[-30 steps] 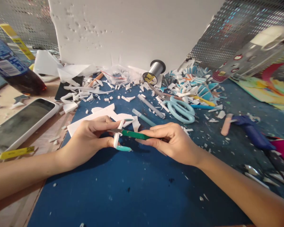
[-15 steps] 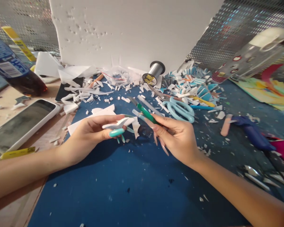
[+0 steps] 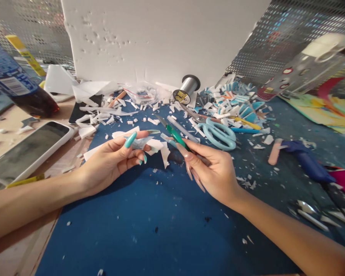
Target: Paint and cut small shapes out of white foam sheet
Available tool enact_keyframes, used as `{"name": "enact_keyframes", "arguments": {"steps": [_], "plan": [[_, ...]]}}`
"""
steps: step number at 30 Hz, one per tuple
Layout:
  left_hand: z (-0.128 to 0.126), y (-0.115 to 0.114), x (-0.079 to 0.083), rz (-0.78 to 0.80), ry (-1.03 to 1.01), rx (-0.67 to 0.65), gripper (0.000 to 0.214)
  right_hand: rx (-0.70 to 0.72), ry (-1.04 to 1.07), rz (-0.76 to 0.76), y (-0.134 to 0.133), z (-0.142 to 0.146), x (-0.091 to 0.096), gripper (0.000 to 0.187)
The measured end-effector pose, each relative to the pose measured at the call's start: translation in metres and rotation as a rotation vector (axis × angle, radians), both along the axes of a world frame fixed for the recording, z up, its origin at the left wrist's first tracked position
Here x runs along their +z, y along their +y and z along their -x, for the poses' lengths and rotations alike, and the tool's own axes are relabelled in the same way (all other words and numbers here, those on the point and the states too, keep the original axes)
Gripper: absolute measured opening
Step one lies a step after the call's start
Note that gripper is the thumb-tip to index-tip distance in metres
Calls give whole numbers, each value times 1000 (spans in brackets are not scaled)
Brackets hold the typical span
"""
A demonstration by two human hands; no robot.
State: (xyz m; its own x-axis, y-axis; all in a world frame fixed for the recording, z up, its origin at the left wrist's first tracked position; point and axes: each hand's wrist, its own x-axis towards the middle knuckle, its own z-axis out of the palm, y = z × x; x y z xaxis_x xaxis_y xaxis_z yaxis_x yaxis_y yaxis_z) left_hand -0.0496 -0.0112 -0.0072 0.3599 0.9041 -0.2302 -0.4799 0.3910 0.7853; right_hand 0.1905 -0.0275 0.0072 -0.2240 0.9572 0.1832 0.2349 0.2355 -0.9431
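Observation:
My left hand (image 3: 112,159), with long turquoise nails, is closed lightly around a small pale piece of foam (image 3: 140,143). Fingers and thumb partly cover the piece, so its full shape is hidden. Between the thumb and fingers of my right hand (image 3: 211,165) is a green craft knife (image 3: 176,136), its blade pointing up and to the left. The knife and the foam piece are apart. Beneath and behind my left hand, larger white foam offcuts (image 3: 163,151) lie on the blue cutting mat (image 3: 149,226).
Light-blue scissors (image 3: 218,134), a wire spool (image 3: 186,90) and heaps of foam scraps (image 3: 235,99) lie at the back, before a white foam board (image 3: 166,38). Left are a phone (image 3: 31,153) and a cola bottle (image 3: 23,84); right, a blue glue gun (image 3: 307,159).
My left hand has turned the foam piece, and its thumb has lifted and now points upward. My right hand with the knife has barely moved.

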Motion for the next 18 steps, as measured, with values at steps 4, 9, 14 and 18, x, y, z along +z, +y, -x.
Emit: {"name": "enact_keyframes", "arguments": {"steps": [4, 9, 14, 18], "plan": [[-1, 1, -1, -22, -36, -24, 37, 0, 12, 19, 0, 0, 0, 39], [1, 2, -5, -53, -78, -61, 13, -3, 5, -34, -1, 0, 0, 37], [1, 3, -4, -30, -61, -54, 22, -5, 3, -65, 0, 0, 0, 35], [0, 2, -1, -12, -5, -43, 39, -7, -33, -163, 0, 0, -1, 33]]}}
